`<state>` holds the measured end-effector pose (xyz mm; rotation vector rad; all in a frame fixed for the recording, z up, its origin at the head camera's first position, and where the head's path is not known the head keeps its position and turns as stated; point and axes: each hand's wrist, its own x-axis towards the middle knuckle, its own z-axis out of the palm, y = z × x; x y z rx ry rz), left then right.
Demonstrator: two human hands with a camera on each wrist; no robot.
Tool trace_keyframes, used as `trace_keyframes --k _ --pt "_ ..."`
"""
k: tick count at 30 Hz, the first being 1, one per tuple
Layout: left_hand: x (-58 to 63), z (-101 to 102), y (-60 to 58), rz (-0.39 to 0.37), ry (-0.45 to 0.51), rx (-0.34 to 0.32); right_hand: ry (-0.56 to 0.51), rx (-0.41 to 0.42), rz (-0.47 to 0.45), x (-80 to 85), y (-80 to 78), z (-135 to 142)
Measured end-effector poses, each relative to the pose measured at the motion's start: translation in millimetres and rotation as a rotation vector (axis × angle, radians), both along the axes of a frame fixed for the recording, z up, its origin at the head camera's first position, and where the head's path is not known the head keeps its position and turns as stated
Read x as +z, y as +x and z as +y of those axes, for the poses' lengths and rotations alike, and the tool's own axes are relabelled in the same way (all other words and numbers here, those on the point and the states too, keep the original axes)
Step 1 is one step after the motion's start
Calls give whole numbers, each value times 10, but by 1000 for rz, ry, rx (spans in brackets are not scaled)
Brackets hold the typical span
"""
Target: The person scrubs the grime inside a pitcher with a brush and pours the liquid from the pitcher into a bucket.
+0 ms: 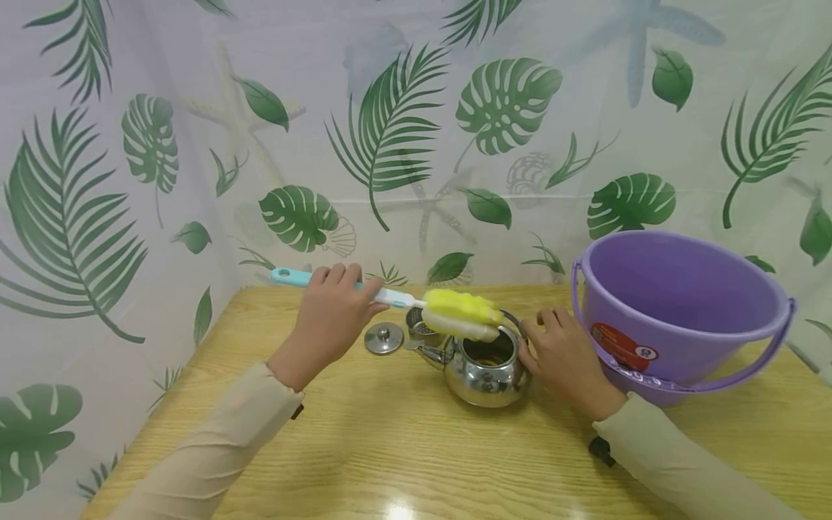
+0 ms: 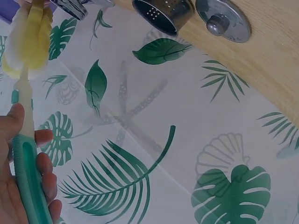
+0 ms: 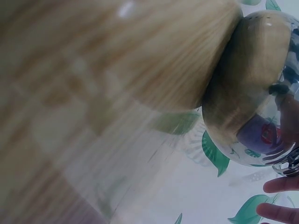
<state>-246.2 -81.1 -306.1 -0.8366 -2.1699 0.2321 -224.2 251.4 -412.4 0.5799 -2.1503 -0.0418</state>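
Observation:
My left hand (image 1: 338, 310) grips the teal-and-white handle of a sponge bottle brush (image 1: 461, 307), fingers wrapped round it. The brush's yellow and white sponge head slants over the mouth of a shiny steel teapot (image 1: 487, 379), overlapping its rim in the head view. In the left wrist view the brush handle (image 2: 30, 172) runs through the palm. My right hand (image 1: 568, 354) holds the teapot at its right side, thumb against the body and fingers curled near the handle. The teapot stands on the table with its spout to the left.
A steel lid (image 1: 384, 338) with a knob lies left of the teapot. Beside it is a perforated steel strainer (image 1: 422, 325), partly behind the brush. A large purple bucket (image 1: 682, 289) stands at the right on the wooden table (image 1: 364, 440). A leaf-print sheet (image 1: 416, 166) hangs behind.

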Motion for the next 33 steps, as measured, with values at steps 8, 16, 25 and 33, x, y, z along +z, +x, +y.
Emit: trace_keyframes --k 8,16,25,33 --pt "20 147 -19 -28 -35 -34 0 5 8 -16 -4 -1" --pt "16 183 -38 -23 -55 -40 3 -1 -3 -2 5 -3" --pt "36 223 -46 -23 -87 -53 12 -2 -4 8 10 -2" --pt "56 285 -76 26 -133 -77 10 -13 -13 2 3 1"
